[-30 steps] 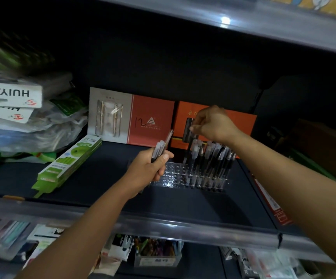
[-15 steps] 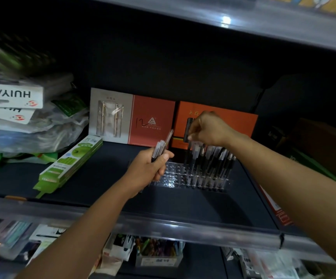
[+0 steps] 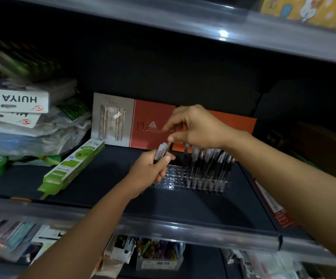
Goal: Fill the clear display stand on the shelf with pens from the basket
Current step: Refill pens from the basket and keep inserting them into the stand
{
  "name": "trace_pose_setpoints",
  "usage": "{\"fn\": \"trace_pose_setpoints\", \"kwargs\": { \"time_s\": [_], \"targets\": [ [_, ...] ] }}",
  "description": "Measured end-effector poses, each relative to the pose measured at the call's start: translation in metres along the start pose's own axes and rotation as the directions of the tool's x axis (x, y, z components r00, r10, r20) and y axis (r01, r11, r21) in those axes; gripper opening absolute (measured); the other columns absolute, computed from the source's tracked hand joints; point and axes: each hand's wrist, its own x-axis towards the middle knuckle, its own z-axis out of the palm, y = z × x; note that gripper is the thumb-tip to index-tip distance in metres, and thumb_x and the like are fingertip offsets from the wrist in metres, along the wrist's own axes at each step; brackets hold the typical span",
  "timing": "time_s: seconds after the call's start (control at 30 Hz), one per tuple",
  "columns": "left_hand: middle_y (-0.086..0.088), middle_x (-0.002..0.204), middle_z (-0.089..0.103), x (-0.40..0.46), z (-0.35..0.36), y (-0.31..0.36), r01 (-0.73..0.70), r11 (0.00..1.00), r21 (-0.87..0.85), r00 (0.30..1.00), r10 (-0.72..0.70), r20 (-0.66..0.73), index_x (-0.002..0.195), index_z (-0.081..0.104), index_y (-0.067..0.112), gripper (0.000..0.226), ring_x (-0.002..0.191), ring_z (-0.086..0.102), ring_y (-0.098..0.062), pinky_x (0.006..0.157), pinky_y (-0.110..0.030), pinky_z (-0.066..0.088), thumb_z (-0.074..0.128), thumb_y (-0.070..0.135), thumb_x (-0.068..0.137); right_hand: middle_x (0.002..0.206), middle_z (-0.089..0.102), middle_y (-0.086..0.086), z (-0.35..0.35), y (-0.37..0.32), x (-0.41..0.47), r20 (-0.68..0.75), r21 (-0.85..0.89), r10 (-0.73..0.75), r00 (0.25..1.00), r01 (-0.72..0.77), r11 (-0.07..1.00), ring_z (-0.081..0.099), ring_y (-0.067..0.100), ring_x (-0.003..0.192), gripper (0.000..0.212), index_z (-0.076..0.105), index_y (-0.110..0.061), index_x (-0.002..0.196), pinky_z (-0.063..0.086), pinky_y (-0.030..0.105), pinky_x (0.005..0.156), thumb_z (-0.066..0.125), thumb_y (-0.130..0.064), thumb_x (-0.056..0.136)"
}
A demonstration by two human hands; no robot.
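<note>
Pens (image 3: 161, 151) stand bunched in the left hand (image 3: 150, 172), its fingers clamped round their barrels. Just above them the right hand (image 3: 196, 125) pinches the tip of one pen in that bunch between thumb and forefinger, other fingers loosely spread. Right of and below both hands, the clear display stand (image 3: 189, 181) sits on the shelf (image 3: 102, 184), its right part filled with upright pens, its left holes bare.

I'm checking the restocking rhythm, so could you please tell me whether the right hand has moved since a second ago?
Yes. The right hand has moved left, from above the pens in the stand to the bunch in the left hand.
</note>
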Motion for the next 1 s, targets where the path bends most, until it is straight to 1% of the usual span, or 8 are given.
{"fn": "trace_pose_setpoints", "kwargs": {
  "time_s": [0.1,0.23,0.33,0.43,0.53,0.77,0.9,1.0],
  "targets": [
    [0.005,0.054,0.049,-0.001,0.002,0.007,0.003,1.0,-0.011,1.0,-0.003,0.002,0.102,0.064,0.013,0.018,0.046,0.045,-0.008,0.049,-0.021,0.04,0.048,0.019,0.098,0.09,0.058,-0.007,0.002,-0.012,0.003,0.098,-0.078,-0.081,0.992,0.088,0.993,0.055,0.005,0.083,0.025,0.074,-0.013,0.104,0.048,0.018,0.077,0.076,-0.021,0.08],
    [0.0,0.055,0.049,-0.003,0.001,0.016,-0.007,1.0,-0.017,1.0,0.007,0.0,0.103,0.064,0.007,0.019,0.046,0.043,-0.009,0.047,-0.02,0.039,0.049,0.018,0.098,0.088,0.057,-0.005,0.004,-0.019,0.005,0.153,-0.124,-0.108,0.982,0.128,0.984,0.055,0.008,0.086,0.015,0.074,-0.013,0.094,0.051,0.033,0.079,0.074,-0.022,0.082],
    [0.0,0.055,0.049,-0.004,-0.002,0.019,-0.015,1.0,-0.005,1.0,0.015,0.015,0.103,0.064,0.007,0.02,0.047,0.044,-0.011,0.048,-0.021,0.04,0.049,0.019,0.098,0.083,0.055,-0.006,0.003,-0.022,0.006,0.171,-0.13,-0.109,0.979,0.132,0.983,0.054,0.008,0.082,0.009,0.073,-0.012,0.082,0.05,0.035,0.076,0.074,-0.021,0.082],
    [0.002,0.055,0.05,-0.005,-0.004,0.018,-0.022,0.999,0.024,1.0,0.022,0.012,0.1,0.064,0.011,0.017,0.046,0.045,-0.009,0.049,-0.02,0.04,0.049,0.019,0.098,0.081,0.058,-0.004,-0.003,-0.024,0.006,0.148,-0.118,-0.107,0.983,0.125,0.985,0.058,0.012,0.077,0.01,0.07,-0.011,0.079,0.051,0.037,0.072,0.072,-0.02,0.084],
    [0.003,0.055,0.05,-0.006,-0.01,0.015,-0.033,0.994,0.1,0.999,0.033,-0.005,0.098,0.063,0.017,0.014,0.046,0.046,-0.008,0.05,-0.02,0.041,0.05,0.02,0.097,0.077,0.066,-0.001,-0.012,-0.023,0.005,0.101,-0.098,-0.062,0.993,0.072,0.993,0.063,0.016,0.072,0.011,0.068,-0.013,0.08,0.053,0.041,0.069,0.07,-0.022,0.086],
    [0.004,0.056,0.049,-0.004,-0.021,0.005,-0.004,0.972,0.234,1.0,0.01,-0.025,0.1,0.063,0.013,0.015,0.052,0.048,-0.009,0.053,-0.024,0.043,0.051,0.02,0.097,0.081,0.07,0.001,-0.036,-0.016,-0.007,-0.011,-0.066,0.052,0.999,-0.053,0.996,0.065,0.014,0.077,0.008,0.07,-0.011,0.085,0.052,0.036,0.075,0.069,-0.019,0.086],
    [0.006,0.056,0.049,-0.003,-0.023,0.0,-0.014,0.945,0.326,0.999,0.03,-0.044,0.09,0.061,0.021,0.011,0.048,0.046,-0.003,0.053,-0.022,0.042,0.053,0.02,0.096,0.08,0.07,0.003,-0.046,-0.005,-0.016,-0.049,-0.003,0.149,0.988,-0.15,0.989,0.066,0.016,0.076,0.005,0.069,-0.013,0.082,0.055,0.037,0.074,0.071,-0.017,0.085],
    [0.005,0.059,0.052,-0.001,-0.026,-0.004,-0.037,0.915,0.402,0.996,0.065,-0.056,0.079,0.056,0.03,0.019,0.054,0.051,-0.009,0.059,-0.028,0.044,0.054,0.022,0.095,0.078,0.072,0.002,-0.052,0.004,-0.024,-0.088,0.034,0.212,0.973,-0.209,0.977,0.068,0.017,0.075,0.005,0.068,-0.014,0.079,0.056,0.035,0.071,0.071,-0.013,0.083]
  ]
}}
